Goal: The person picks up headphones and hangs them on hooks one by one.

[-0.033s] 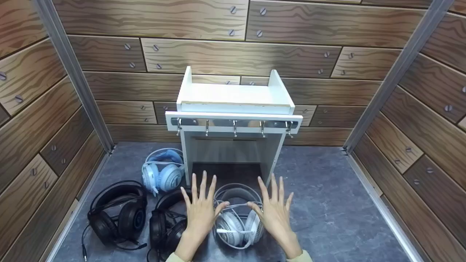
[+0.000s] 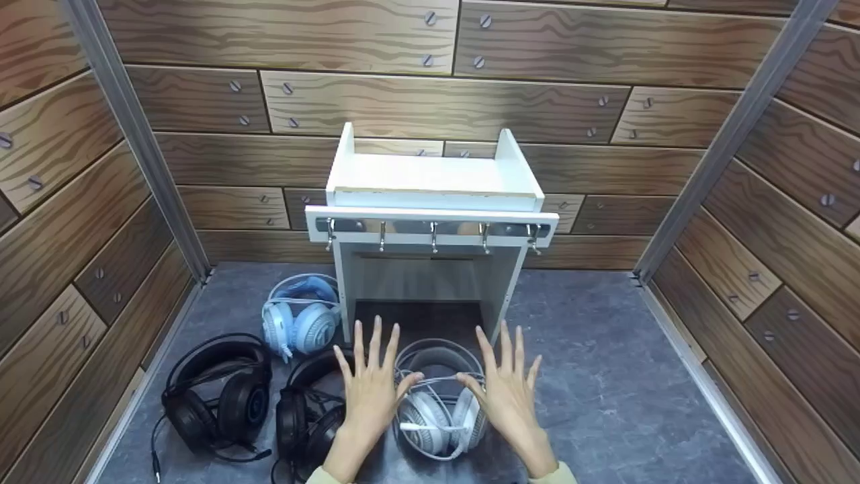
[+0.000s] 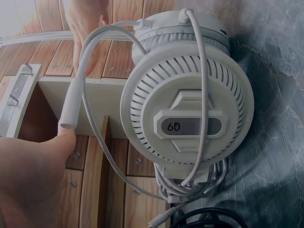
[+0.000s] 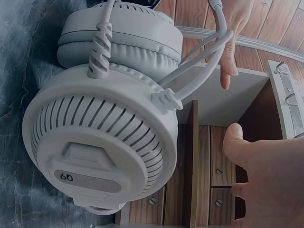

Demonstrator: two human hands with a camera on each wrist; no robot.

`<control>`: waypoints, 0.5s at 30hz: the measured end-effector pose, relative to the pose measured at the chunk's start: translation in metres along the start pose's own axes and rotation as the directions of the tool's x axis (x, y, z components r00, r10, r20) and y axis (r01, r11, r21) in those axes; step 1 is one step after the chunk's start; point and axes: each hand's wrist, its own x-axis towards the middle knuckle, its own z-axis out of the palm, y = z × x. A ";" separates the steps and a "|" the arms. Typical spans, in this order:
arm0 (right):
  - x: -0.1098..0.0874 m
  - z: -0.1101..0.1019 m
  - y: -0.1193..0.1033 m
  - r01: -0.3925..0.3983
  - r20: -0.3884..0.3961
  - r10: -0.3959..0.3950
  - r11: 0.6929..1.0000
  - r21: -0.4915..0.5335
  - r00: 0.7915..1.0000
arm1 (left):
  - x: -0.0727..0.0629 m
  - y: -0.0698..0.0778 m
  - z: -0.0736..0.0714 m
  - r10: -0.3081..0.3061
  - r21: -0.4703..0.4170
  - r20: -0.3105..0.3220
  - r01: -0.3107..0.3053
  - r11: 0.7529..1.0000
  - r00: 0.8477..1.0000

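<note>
Head view: left hand [image 2: 371, 396] and right hand [image 2: 508, 395] — fingers spread — flank one white headset [image 2: 422, 425] midway between side edges of the worktop [image 2: 625, 376]; two black headsets [image 2: 243, 405] and one blue headset [image 2: 314, 329] nearer its left.

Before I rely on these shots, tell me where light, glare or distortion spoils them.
Head view: the top of the white stand looks nearly washed out, while its lower opening is dimmer; left wrist view: the upper left corner is overbright, yet the 60 on the white headphones is readable; right wrist view: the metal rail looks bowed, probably lens distortion.
</note>
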 end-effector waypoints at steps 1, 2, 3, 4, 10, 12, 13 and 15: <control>0.000 0.000 0.000 0.001 -0.001 -0.001 1.000 -0.003 1.000 | 0.000 0.000 0.000 -0.001 0.001 0.002 0.001 1.000 1.000; 0.000 0.000 -0.001 0.003 -0.005 -0.003 1.000 -0.004 1.000 | 0.000 0.000 0.000 -0.002 0.000 0.003 0.002 1.000 1.000; 0.000 0.000 -0.001 0.004 -0.007 -0.004 1.000 -0.007 1.000 | 0.000 0.000 0.000 -0.003 -0.002 0.004 0.003 1.000 1.000; 0.000 0.000 -0.001 0.006 -0.012 -0.006 1.000 -0.009 1.000 | 0.000 0.000 0.000 -0.005 -0.002 0.008 0.005 1.000 1.000; -0.001 0.001 -0.003 0.023 -0.060 -0.024 1.000 -0.011 0.998 | 0.000 0.000 0.000 -0.011 -0.004 0.020 0.011 1.000 1.000; -0.001 0.001 -0.003 0.023 -0.062 -0.023 1.000 -0.012 0.998 | 0.000 0.000 0.000 -0.008 -0.001 0.015 0.008 1.000 1.000; -0.001 0.002 -0.003 0.019 -0.056 -0.020 1.000 -0.013 0.998 | 0.000 0.000 0.000 -0.006 0.002 0.011 0.006 1.000 1.000; -0.001 0.002 -0.003 0.012 -0.043 -0.013 1.000 -0.015 0.999 | 0.000 -0.001 -0.001 -0.005 0.004 0.006 0.005 1.000 1.000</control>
